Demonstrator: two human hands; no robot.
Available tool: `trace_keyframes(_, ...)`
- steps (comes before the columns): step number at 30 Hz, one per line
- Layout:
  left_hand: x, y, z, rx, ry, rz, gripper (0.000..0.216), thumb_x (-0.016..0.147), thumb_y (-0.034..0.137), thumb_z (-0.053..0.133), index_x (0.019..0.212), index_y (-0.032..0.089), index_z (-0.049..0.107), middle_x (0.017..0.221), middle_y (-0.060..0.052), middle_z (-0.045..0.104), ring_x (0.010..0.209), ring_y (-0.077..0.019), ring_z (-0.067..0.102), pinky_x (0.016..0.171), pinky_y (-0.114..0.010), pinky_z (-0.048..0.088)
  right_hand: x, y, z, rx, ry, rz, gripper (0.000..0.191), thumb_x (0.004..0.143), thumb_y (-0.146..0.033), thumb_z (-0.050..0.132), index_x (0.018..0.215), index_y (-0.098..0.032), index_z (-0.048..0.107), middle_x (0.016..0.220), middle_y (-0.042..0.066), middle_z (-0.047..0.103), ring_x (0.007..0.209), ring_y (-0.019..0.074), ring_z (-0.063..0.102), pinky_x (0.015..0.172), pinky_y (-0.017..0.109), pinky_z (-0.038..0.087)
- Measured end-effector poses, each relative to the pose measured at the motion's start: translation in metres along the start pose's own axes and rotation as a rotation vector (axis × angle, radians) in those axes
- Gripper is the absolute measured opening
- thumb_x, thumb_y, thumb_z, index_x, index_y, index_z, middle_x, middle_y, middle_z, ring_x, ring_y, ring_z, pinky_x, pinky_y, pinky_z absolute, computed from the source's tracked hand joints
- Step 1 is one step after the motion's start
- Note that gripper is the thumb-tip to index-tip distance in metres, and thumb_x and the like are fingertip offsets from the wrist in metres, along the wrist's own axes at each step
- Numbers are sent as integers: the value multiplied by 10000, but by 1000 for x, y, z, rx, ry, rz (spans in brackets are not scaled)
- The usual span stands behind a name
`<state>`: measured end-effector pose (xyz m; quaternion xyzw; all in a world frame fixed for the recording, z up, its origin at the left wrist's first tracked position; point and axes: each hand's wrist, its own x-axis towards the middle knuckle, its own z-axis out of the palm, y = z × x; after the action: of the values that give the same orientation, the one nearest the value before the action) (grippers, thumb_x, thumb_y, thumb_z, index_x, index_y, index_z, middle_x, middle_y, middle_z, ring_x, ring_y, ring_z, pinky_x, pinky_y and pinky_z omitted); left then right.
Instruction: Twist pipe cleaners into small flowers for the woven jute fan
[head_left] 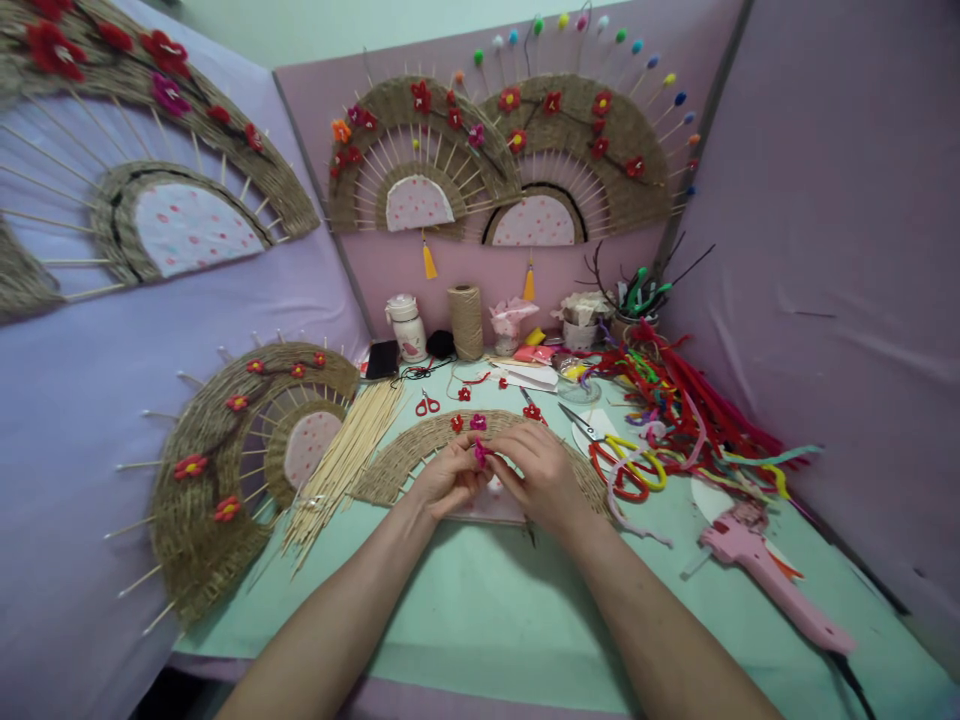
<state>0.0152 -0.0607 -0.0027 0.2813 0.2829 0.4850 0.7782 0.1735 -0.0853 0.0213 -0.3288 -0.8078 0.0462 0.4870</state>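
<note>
The left grip [454, 478] and the right grip [536, 465] are partly covering a tiny magenta piece [481, 454] and, beneath, the middle of a woven fan [416, 443]. Far up-left of them, the view's edge is cutting a large fan [196, 225]; far down-right, a black cable [855, 686].

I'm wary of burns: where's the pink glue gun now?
In the head view, the pink glue gun lies lower right on the table, right of the right forearm, in front of the pipe cleaners.

Magenta piece [480, 454], mint-green tablecloth [472, 610].
</note>
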Motion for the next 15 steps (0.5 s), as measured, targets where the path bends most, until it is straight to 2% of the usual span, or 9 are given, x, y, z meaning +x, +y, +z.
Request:
trace_keyframes(5,1,0,2,69,11,81,320,550,131,790,802,155,593,686,24,592,591,-67,535,609,-196,429,1,-3,1,100,-37,121,135,866,-206,475,827,-194,603,820,57,636,818,185,538,767,341,410)
trace_keyframes(9,2,1,3,165,8,187,320,533,155,805,768,144,589,656,19,591,583,-73,540,591,-193,420,2,-3,4,255,-8,339,141,845,-235,495,743,-190,581,756,33,604,780,171,534,742,309,409)
trace_keyframes(15,4,3,-1,386,47,334,266,538,160,787,720,140,593,667,12,601,606,-83,543,613,-204,423,4,0,6,577,-118,654,204,804,-324,513,672,-173,552,651,-16,538,621,120,480,591,234,379)
